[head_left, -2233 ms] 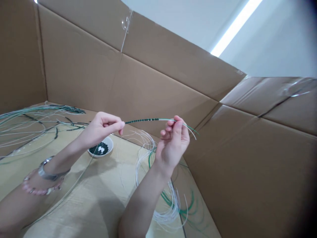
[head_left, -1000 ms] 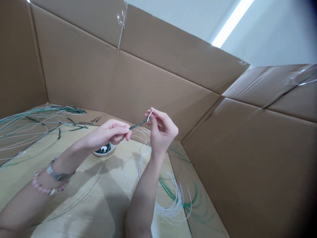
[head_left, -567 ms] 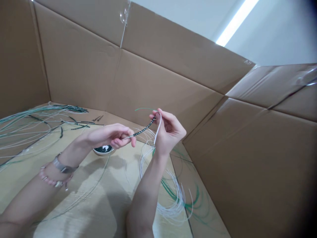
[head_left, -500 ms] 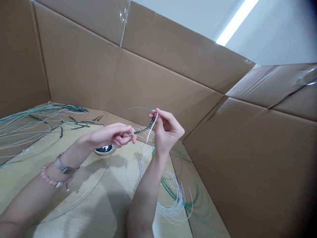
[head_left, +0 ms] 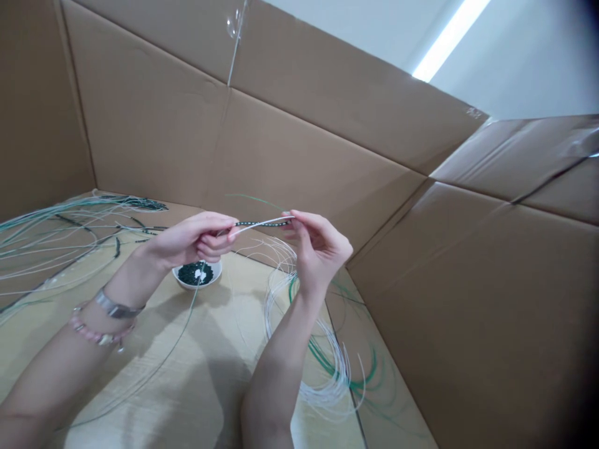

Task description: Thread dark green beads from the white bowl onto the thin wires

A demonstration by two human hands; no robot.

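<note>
A short strand of dark green and white beads (head_left: 247, 223) is stretched nearly level between my two hands. My left hand (head_left: 199, 236) is closed in a pinch at its left end. At the other end, my right hand (head_left: 322, 246) pinches the strand with thumb and fingertips. A white cord (head_left: 266, 221) runs alongside the beads and also spans both hands. From the right fingertips a thin green thread (head_left: 253, 197) sticks out to the left. Another thin thread (head_left: 187, 324) hangs below my left hand to the table.
Below my left hand stands a white bowl (head_left: 218, 272) of dark beads with a white patch. Coiled white cords (head_left: 327, 393) and green cords (head_left: 318, 355) lie right of my right forearm. Beaded strands and cords (head_left: 70, 218) spread at far left. Cardboard walls (head_left: 318, 156) enclose the table.
My left hand has moved up and slightly left, so the beaded strand went from slanted and curved to nearly level. The white cord, which hung down from the right hand, now reaches the left fingers.
</note>
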